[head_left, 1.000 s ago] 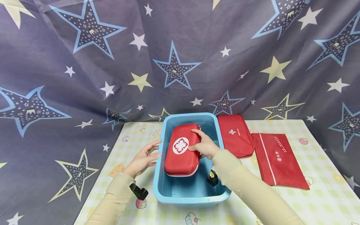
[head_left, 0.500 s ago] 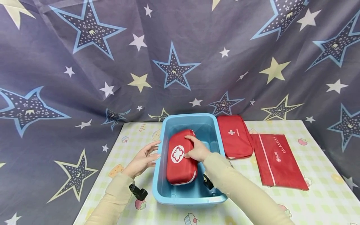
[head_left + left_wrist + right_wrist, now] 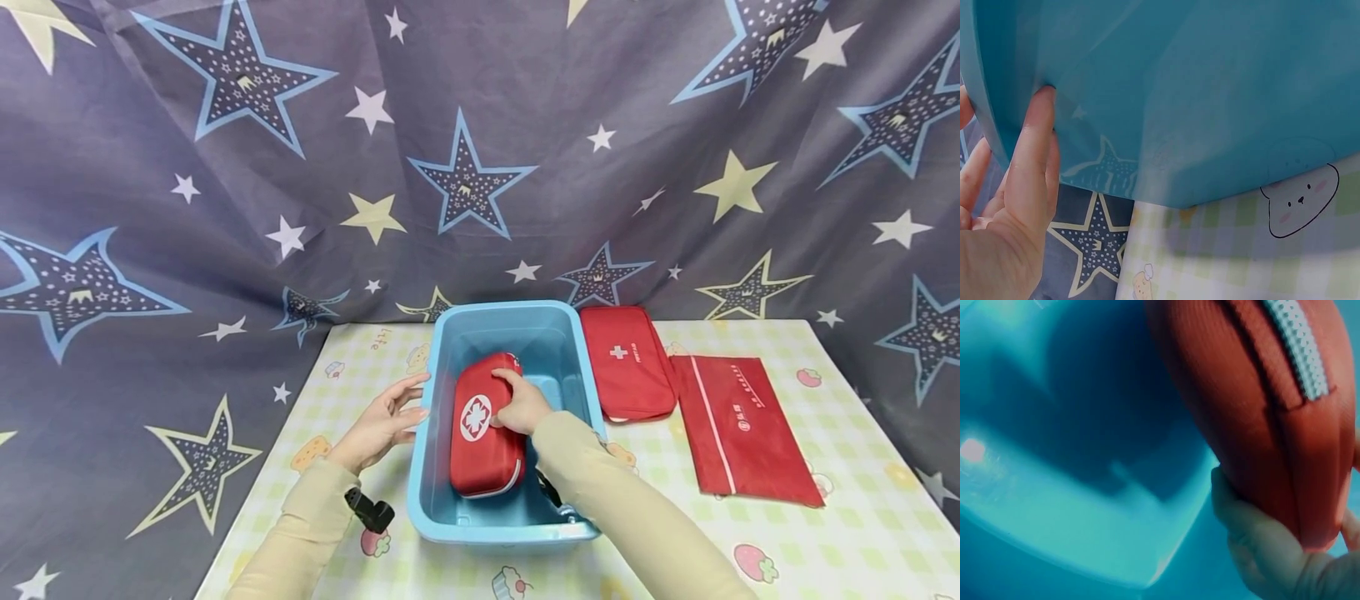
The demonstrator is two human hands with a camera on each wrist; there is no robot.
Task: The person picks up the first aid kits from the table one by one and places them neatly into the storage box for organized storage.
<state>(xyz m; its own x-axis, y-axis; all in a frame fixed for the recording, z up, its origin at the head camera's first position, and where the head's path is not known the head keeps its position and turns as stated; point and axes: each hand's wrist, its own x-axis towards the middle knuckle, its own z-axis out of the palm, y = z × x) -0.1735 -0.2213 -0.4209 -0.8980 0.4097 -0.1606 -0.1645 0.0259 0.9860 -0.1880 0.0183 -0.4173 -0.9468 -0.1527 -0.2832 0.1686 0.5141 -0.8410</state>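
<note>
One red case (image 3: pixel 483 458) is sitting inside the blue bin (image 3: pixel 510 533), nearer its left wall than its right; whether it is bearing on the floor, the pictures are not showing. The right hand (image 3: pixel 525 408) is pinching the case's right long side, thumb and fingers lying on opposite faces and standing apart by just the case's thickness. Its sleeve (image 3: pixel 630 508) is crossing the bin's right rim. The left hand (image 3: pixel 378 429) is holding nothing; its straight, widely parted fingers are resting at the left rim, seemingly touching the wall.

Good handling is probably calling for an even pinch, the case being guided level and clear of the walls, and the sleeve not dragging on the rim. Light pressure from the left fingers should be steadying the bin; a sudden release could be letting the case drop or twist.

The long axis is running front to back, roughly along the bin's length, the far end leaning slightly right. The white emblem (image 3: pixel 476 417) is facing up, and the zip (image 3: pixel 1300 350) is following the edge.
</note>
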